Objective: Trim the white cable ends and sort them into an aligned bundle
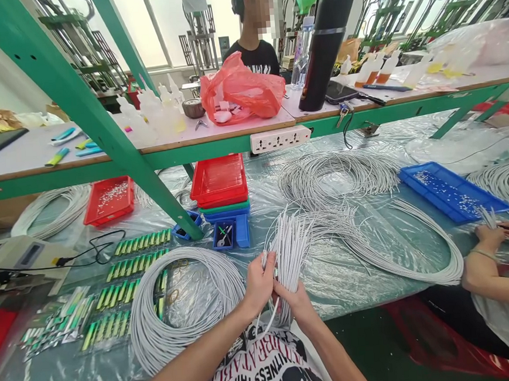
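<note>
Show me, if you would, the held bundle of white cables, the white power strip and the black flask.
Bundle of white cables [290, 243]: head view, middle of its fanned strands.
White power strip [280, 140]: head view, middle of its socket face.
Black flask [324, 61]: head view, middle of its body.

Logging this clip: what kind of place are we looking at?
Probably a factory workshop handling cable: the right hand grips a bundle of white cables, a large cable coil lies on the plastic-covered bench, and tall machines stand in front of windows.
</note>
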Tool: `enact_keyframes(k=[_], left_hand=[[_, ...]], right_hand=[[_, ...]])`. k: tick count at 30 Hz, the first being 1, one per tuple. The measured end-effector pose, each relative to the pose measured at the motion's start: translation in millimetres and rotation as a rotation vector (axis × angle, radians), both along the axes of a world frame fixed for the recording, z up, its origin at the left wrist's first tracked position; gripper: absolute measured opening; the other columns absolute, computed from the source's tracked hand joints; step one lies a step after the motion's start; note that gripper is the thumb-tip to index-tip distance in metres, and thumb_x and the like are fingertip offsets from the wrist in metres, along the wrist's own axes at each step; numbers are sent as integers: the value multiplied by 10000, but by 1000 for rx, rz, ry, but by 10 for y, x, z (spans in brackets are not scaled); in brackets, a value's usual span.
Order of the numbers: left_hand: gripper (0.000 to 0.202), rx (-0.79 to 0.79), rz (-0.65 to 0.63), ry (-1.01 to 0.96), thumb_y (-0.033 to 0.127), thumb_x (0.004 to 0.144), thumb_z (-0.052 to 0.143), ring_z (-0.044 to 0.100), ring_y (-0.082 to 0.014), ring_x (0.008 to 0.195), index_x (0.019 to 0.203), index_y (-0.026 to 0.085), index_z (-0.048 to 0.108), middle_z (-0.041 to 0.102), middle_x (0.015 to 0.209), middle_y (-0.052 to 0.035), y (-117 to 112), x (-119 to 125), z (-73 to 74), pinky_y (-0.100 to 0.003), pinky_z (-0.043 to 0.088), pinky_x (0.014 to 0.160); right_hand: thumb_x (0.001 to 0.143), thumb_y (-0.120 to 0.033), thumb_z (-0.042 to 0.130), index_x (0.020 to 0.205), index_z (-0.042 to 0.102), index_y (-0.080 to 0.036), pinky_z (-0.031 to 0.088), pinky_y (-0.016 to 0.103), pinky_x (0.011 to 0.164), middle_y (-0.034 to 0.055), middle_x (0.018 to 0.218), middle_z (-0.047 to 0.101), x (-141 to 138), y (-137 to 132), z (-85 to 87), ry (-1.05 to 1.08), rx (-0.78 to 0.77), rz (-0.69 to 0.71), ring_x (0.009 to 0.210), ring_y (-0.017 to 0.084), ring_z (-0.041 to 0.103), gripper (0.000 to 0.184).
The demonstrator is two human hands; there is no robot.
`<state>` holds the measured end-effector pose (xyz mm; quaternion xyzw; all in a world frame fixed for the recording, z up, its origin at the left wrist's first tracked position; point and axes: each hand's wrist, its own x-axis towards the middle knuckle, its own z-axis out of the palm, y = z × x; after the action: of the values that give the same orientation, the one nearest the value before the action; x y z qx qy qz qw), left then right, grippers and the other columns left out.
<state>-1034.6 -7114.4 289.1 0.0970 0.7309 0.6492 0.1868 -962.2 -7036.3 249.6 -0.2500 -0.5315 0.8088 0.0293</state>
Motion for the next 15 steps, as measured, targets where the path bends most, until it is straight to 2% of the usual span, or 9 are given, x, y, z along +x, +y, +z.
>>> enact_keyframes(k=[9,15], left_hand=[[474,28,-62,-49,613,853,490,503,-124,491,773,151,565,544,565,8,4,27,12,-210,362,439],[411,12,-204,-51,551,834,558,474,-107,468,762,146,568,523,559,24,-60,-45,44,-208,355,449]], right_hand=[[699,-498,764,690,597,-165,383,251,405,-23,446,510,18,48,0,63,-54,60,387,118,436,373],[704,-471,771,646,566,-164,367,239,406,-24,461,494,36,67,-14,50,-84,18,403,106,426,374]])
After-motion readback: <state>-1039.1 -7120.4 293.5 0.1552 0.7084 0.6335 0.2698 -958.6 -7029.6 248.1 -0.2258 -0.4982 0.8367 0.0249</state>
